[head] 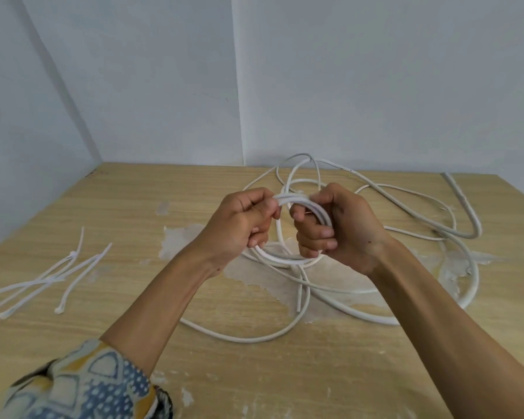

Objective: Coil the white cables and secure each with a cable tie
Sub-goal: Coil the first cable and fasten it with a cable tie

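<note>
Head view, single frame.

Left hand (242, 222): fingers curled, thumb and forefinger pinching the top left of the coil (285, 259); remaining fingers folded around the coil's left side.

Right hand (345, 228): fingers curled through the ring from the right, gripping the bundled turns at its upper right; thumb pressed on top of the turns.

Coil: several turns of thin white cable, held roughly upright between the two hands, above the middle of the counter (194, 376); lower arc hangs below the knuckles; whether it touches the surface, cannot tell.

Loose cable (245, 340): trails from the coil downward and sprawls in open loops over the counter; one wide arc sweeps toward the front edge; further loops lie behind the hands, reaching the back edge by the wall (375, 86); one cut end lies just below the coil.

Thicker white cable (475, 276): runs along the right side of the counter, curving from the back right corner forward; whether it joins the thin cable, cannot tell.

Cable ties (47, 280): a handful, white, lying loose and crossed over each other near the left edge, well apart from the coil.

Counter surface: light wood grain; pale worn patches (176, 240) around the centre, under the loops.

Patterned sleeve (82, 385), blue, yellow and white, at the left forearm near the front edge.
</note>
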